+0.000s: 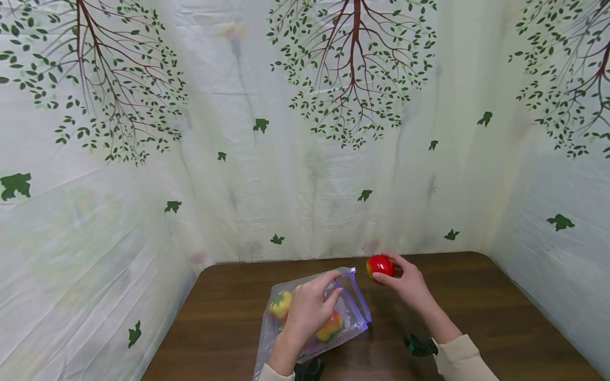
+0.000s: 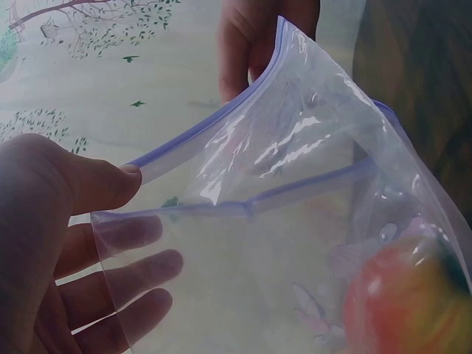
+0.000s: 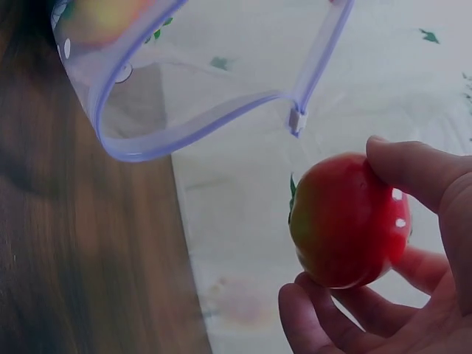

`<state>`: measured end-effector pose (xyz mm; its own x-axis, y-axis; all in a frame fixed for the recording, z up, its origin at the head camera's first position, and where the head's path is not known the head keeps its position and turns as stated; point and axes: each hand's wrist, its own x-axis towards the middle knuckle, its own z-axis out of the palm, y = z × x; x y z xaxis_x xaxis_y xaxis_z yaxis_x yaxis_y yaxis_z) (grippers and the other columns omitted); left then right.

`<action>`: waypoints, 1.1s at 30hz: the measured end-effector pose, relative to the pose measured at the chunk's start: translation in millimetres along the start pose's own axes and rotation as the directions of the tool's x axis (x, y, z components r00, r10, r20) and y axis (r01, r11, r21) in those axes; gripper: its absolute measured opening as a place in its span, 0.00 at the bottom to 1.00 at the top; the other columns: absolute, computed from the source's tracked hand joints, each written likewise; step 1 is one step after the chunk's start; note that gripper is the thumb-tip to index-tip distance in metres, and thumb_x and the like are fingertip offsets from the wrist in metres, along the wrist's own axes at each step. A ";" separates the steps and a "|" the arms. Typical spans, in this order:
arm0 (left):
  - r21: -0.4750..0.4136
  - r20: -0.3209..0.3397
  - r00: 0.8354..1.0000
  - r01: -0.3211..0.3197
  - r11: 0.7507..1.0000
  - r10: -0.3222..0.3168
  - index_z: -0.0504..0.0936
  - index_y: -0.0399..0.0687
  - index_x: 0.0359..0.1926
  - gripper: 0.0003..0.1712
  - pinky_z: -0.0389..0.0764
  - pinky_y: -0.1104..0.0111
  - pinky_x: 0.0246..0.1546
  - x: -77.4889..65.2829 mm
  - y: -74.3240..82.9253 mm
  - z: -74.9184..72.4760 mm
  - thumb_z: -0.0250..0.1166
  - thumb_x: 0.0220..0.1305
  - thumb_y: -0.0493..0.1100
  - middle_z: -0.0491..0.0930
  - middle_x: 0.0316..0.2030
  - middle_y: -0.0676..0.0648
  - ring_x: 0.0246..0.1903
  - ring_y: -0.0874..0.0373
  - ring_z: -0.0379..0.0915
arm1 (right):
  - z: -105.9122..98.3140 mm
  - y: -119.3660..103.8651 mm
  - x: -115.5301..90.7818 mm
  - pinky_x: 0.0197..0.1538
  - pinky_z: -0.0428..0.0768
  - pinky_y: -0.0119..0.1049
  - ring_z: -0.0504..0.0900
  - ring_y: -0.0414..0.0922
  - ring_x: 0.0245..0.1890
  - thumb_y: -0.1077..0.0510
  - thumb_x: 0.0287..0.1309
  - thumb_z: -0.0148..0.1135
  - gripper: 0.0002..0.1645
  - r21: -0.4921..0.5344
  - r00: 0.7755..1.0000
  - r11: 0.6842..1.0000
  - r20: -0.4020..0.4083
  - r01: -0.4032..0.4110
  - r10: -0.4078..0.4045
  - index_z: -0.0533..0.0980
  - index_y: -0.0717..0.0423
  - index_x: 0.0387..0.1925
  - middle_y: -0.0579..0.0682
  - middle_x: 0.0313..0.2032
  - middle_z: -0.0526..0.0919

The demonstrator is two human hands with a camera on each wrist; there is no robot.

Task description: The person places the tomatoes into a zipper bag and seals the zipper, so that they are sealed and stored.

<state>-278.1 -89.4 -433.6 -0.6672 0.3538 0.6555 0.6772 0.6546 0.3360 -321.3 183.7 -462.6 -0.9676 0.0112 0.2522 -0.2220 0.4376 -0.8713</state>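
In the head view my left hand [image 1: 310, 304] grips the rim of a clear slider zip bag [image 1: 274, 338] with a purple closure. The left wrist view has the thumb on one side of the film and the fingers showing through it; the mouth of the bag [image 2: 247, 210] gapes. Inside are yellow-and-red fruits [image 1: 330, 325], one with a green top. Just right of the mouth, my right hand [image 1: 412, 286] holds a glossy red tomato [image 3: 346, 221] with a yellow-green side and a green leaf tip. The thumb is above it and the fingers curl beneath.
A dark brown wooden table [image 1: 457, 301] with rounded far corners carries the bag. Behind it and along both sides hangs a pale curtain [image 1: 314, 211] printed with trees and green leaves. A white slider [image 3: 297, 120] sits at the end of the bag's closure.
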 end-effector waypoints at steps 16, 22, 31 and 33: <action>-0.013 -0.017 1.000 0.013 1.000 -0.013 0.84 0.56 0.54 0.17 0.58 0.74 0.14 0.6 0.0 -2.2 0.71 0.65 0.47 0.83 0.33 0.61 0.12 0.71 0.49 | 1.8 -28.1 -24.8 0.43 0.82 0.41 0.75 0.56 0.53 0.47 0.55 0.75 0.40 0.093 0.999 0.996 0.048 0.000 -0.004 0.71 0.48 0.68 0.57 0.59 0.78; 0.004 -0.053 0.998 -0.026 1.000 0.026 0.84 0.54 0.52 0.16 0.65 0.76 0.19 2.7 -2.9 -0.3 0.72 0.63 0.45 0.87 0.42 0.55 0.15 0.70 0.57 | 4.4 -37.3 -29.1 0.44 0.82 0.42 0.76 0.57 0.52 0.50 0.56 0.75 0.38 0.118 0.997 0.992 0.067 -0.036 0.028 0.72 0.49 0.67 0.58 0.57 0.79; 0.015 -0.072 0.997 -0.029 0.999 0.030 0.84 0.54 0.52 0.17 0.74 0.75 0.25 1.7 -2.7 -2.6 0.73 0.63 0.44 0.87 0.43 0.57 0.20 0.71 0.66 | 12.8 -19.8 -25.8 0.45 0.83 0.45 0.78 0.52 0.49 0.49 0.57 0.74 0.38 0.163 0.994 0.985 0.097 -0.057 0.041 0.72 0.50 0.67 0.56 0.56 0.80; 0.010 -0.081 0.996 -0.030 1.000 0.030 0.84 0.54 0.52 0.16 0.69 0.77 0.21 1.4 -3.1 -3.4 0.73 0.63 0.43 0.87 0.40 0.57 0.17 0.71 0.61 | 13.3 -22.0 -26.6 0.46 0.83 0.46 0.79 0.52 0.48 0.49 0.57 0.74 0.37 0.180 0.994 0.982 0.104 -0.059 0.041 0.72 0.48 0.66 0.55 0.55 0.80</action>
<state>-280.0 -93.2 -431.4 -0.6193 0.3185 0.7177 0.6933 0.6508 0.3095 -292.3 161.9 -455.7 -0.9831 -0.0650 0.1713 -0.1825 0.2673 -0.9462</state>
